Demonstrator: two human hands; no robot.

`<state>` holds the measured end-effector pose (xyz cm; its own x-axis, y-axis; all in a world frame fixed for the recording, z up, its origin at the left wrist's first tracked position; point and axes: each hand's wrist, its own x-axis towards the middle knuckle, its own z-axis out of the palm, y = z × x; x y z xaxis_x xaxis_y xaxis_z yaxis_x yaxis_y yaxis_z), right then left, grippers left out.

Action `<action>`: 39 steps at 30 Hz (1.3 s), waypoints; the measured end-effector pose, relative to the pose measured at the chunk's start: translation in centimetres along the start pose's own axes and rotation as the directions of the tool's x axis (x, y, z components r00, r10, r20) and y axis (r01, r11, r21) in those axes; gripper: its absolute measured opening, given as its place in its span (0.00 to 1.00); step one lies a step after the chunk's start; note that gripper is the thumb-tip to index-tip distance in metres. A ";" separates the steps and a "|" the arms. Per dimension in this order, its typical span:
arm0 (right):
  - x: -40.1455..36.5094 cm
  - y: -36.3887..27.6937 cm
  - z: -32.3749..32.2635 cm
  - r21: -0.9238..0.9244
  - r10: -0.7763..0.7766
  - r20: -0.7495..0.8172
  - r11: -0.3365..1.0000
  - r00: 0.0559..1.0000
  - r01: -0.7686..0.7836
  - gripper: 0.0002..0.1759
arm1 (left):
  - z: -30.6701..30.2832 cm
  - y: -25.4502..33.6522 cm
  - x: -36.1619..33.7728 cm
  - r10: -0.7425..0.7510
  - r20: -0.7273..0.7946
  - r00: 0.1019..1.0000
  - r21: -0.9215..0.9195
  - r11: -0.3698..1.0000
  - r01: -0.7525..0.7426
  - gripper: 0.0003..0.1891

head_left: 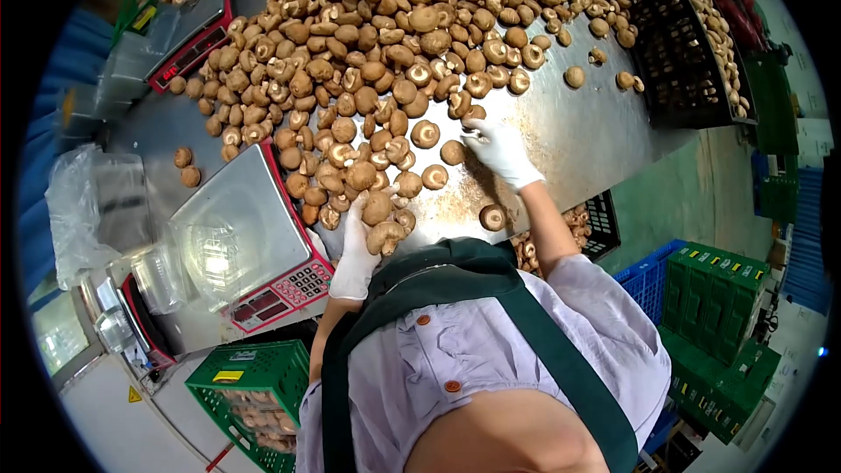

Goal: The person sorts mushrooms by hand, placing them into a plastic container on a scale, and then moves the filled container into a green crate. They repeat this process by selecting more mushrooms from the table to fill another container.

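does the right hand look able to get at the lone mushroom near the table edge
Probably yes: the lone mushroom lies apart on the bare steel table, nearer the body than the right hand, with nothing covering it; the hand only needs to draw back.

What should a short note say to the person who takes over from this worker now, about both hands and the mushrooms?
Left hand: gloved, shut on a few mushrooms at the near edge of the pile.
Right hand: gloved, open, fingers touching a loose mushroom beside the pile on the steel table.
Done: what looks like an empty clear tray sits on the scale.
Left: the big pile covers most of the table; the tray holds nothing yet.
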<state>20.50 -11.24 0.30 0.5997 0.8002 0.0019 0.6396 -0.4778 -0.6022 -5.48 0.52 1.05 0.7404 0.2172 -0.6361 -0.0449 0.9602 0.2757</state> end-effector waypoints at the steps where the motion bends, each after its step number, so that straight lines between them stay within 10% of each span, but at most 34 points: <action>1: 1.4 -1.5 1.3 0.079 -0.004 -0.007 0.997 1.000 0.004 0.18 | -0.4 0.1 0.0 -0.006 0.010 1.000 0.039 0.999 0.005 0.29; 2: 2.9 -2.6 2.6 0.053 -0.015 -0.055 0.998 0.998 0.018 0.20 | 1.6 0.1 -0.5 0.003 -0.177 0.984 0.010 1.000 -0.001 0.29; 5: 6.3 -5.6 4.4 -0.172 0.054 0.064 0.984 0.996 -0.042 0.29 | -1.6 0.1 0.0 0.006 -0.005 1.000 0.044 0.999 -0.006 0.29; 10: 7.4 -4.1 6.4 -0.195 -0.007 -0.039 0.981 0.999 -0.001 0.24 | 0.7 -0.2 0.5 0.050 -0.283 0.958 -0.064 0.995 -0.071 0.29; 16: 3.0 -3.9 2.8 0.231 0.105 -0.080 0.969 0.991 -0.084 0.20 | -0.8 -0.3 0.7 0.022 0.206 0.978 -0.236 0.971 0.027 0.32; 19: 0.3 -4.7 1.9 0.393 0.026 -0.072 0.919 0.997 0.005 0.19 | 0.3 -0.4 0.5 0.047 0.154 0.987 -0.199 0.980 -0.016 0.33; 24: -1.9 -11.0 -1.1 0.359 -0.088 0.481 0.928 0.872 -0.105 0.14 | -0.9 -0.6 1.3 0.036 0.371 0.928 -0.304 0.949 0.085 0.37; 25: -1.3 -10.2 1.0 0.404 -0.258 0.173 0.899 0.951 0.170 0.15 | -0.9 -0.6 1.0 0.040 0.367 0.930 -0.308 0.948 0.081 0.37; 27: 1.1 -9.6 1.9 0.394 -0.058 0.286 0.917 0.957 -0.062 0.14 | -0.9 -0.6 0.4 0.114 0.408 0.906 -0.303 0.953 0.017 0.36; 34: 10.6 -11.1 9.4 -0.303 -0.263 0.153 0.905 0.953 0.298 0.30 | -0.4 0.7 -0.6 0.187 0.182 0.965 -0.353 0.929 -0.114 0.37; 37: 11.5 -10.9 11.2 -0.218 -0.308 0.110 0.920 0.945 0.325 0.25 | -0.9 1.4 -0.8 0.207 0.089 0.974 -0.407 0.900 -0.154 0.33; 39: 10.7 -10.6 9.3 0.151 -0.296 0.114 0.949 0.948 0.277 0.25 | -1.0 1.4 -1.4 0.226 0.001 0.974 -0.349 0.913 -0.212 0.35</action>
<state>15.72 5.78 -0.72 0.3248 0.9416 0.0887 0.7003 -0.1764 -0.6917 -7.23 1.74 1.56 0.7118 0.4288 -0.5563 -0.4319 0.8918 0.1348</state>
